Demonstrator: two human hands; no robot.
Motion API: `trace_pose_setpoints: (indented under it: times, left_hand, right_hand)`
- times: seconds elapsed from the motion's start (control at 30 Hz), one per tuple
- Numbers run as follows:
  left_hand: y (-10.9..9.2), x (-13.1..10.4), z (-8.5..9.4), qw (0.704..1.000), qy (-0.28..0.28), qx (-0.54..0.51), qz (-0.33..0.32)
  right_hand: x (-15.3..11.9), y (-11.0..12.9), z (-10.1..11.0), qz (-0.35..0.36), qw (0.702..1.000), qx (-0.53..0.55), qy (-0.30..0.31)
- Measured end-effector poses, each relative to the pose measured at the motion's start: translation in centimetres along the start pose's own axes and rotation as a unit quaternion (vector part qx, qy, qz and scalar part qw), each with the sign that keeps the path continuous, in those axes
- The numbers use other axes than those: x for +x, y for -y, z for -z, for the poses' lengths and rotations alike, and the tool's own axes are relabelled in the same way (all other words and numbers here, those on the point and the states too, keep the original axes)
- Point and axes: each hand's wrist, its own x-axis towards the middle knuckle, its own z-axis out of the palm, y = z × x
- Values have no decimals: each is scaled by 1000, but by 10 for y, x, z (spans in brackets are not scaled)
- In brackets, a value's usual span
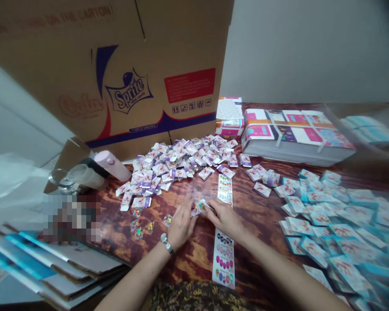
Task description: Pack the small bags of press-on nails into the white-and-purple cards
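The left hand (181, 223) has its grip pinched on a small purple-and-white box (195, 209), held just above the counter (191, 268) in front of the body; the right hand (226, 218) has its grip clasped on a small packet of coloured bits (202, 206) at the near end of that box, its exact outline too blurred to tell; a wristwatch (166, 243) circles the left wrist; a printed sticker strip (223, 259) runs beneath the right wrist; clear packets (150, 226) of bright pieces lie left of the left hand; beyond, a heap of purple-edged boxes (181, 157) rests against a large carton (132, 103), near a pink bottle (113, 166); blue-edged boxes (319, 216) spread at the right, with a strapped bundle (298, 151) behind them; flattened cardboard (65, 283) is stacked at lower left
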Motion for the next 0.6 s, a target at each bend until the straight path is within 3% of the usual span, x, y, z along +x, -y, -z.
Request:
trace_pose_setpoints:
  times: [0.2,0.37,0.5,0.6]
  left_hand:
    - [-1,-8,2,996,-23,57,-65]
    - [2,-13,5,985,42,84,-145]
    - [4,-18,10,978,79,84,-174]
    - [2,-20,12,985,70,44,-150]
  right_hand:
    - [3,-14,5,-21,989,67,128]
    - [3,-19,14,-17,968,125,215]
    - [-2,-22,4,-71,968,154,184]
    - [-5,-26,-9,-112,955,226,153]
